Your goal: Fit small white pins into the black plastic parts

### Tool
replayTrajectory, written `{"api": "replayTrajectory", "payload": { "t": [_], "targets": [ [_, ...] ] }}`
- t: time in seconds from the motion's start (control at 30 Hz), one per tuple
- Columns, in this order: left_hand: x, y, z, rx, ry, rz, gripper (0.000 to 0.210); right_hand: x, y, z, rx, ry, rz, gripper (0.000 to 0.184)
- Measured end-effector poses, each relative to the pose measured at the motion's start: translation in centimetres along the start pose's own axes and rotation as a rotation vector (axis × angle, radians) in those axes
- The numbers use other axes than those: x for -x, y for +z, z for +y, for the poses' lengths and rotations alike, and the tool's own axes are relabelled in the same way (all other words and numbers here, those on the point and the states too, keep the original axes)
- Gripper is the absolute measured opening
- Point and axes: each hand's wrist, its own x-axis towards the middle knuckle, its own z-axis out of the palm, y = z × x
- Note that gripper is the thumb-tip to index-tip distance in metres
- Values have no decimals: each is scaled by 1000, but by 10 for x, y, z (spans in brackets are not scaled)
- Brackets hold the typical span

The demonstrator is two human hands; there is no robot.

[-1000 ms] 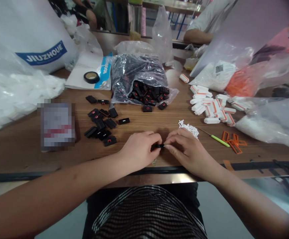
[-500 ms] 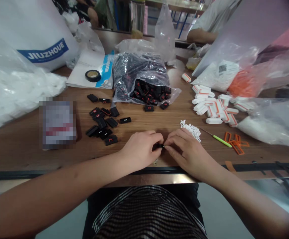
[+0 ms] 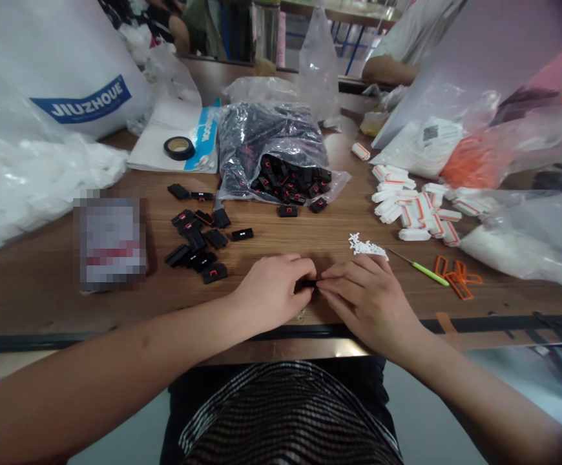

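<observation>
Between your left hand (image 3: 277, 289) and right hand (image 3: 371, 300) is a small black piece (image 3: 309, 283), its long side running left to right, as far as shows. Left fingers pinch it; right fingers bunch at its right end, their grip hidden.

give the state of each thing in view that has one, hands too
Left hand: closed on a small black part
Right hand: fingertips at that part's end
Bag of black parts: open
Loose black parts: scattered
Tape roll: flat on papers
Green-handled tool: lying on the table, unheld
Orange frames: overlapping
White-orange parts: piled
Tiny white pieces: heaped
</observation>
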Motion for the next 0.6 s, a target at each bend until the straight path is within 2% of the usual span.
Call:
{"api": "replayTrajectory", "payload": {
  "t": [0.1,0.17,0.23,0.3,0.43,0.5,0.6],
  "targets": [
    [0,-1,1,-10,2,-6,12,1,1,-3,38,-1,-12,17],
    [0,-2,2,-12,-4,-9,10,5,-3,2,-17,35,23,17],
    [0,-2,2,-10,-17,-14,7,14,-13,17,-80,140,82,14],
    [0,-2,2,-10,-26,-19,7,28,-25,40,-61,309,113,11],
    [0,-3,2,-11,-20,-14,8,57,-38,80,74,578,5,18],
    [0,-3,3,-22,-14,-13,7,64,-36,88,27,648,-28,19],
    [0,-4,4,-35,-7,-9,6,64,-28,86,-28,643,-1,22]
  ]
}}
